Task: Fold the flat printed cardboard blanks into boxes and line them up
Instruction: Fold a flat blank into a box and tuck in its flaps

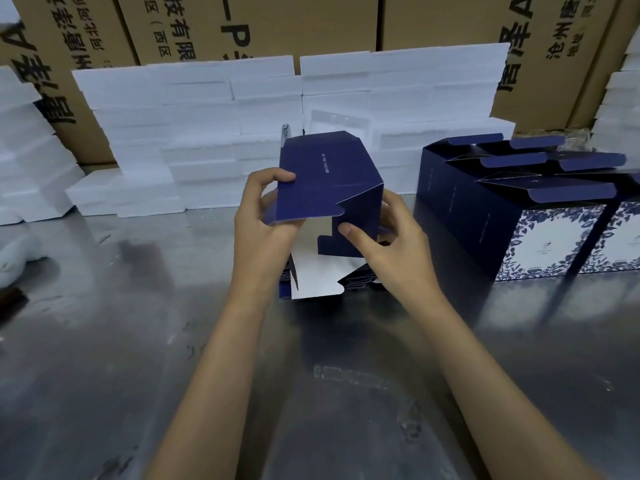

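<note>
A dark blue cardboard box (325,174), partly folded, is held up over the middle of the metal table (138,341). My left hand (263,220) grips its left edge, thumb on the blue face and fingers behind. My right hand (388,244) holds the right side, with the thumb pressing a blue bottom flap inward. A white-lined flap (311,275) hangs below. Under the box lies a low stack of flat blue blanks (356,282), mostly hidden. At the right stand several folded boxes (502,216) in a row, tops open, with blue leaf print on their fronts.
White foam blocks (242,116) are piled along the back of the table and at the left. Brown printed cartons (242,26) stand behind them. A pale object (14,258) lies at the table's left edge.
</note>
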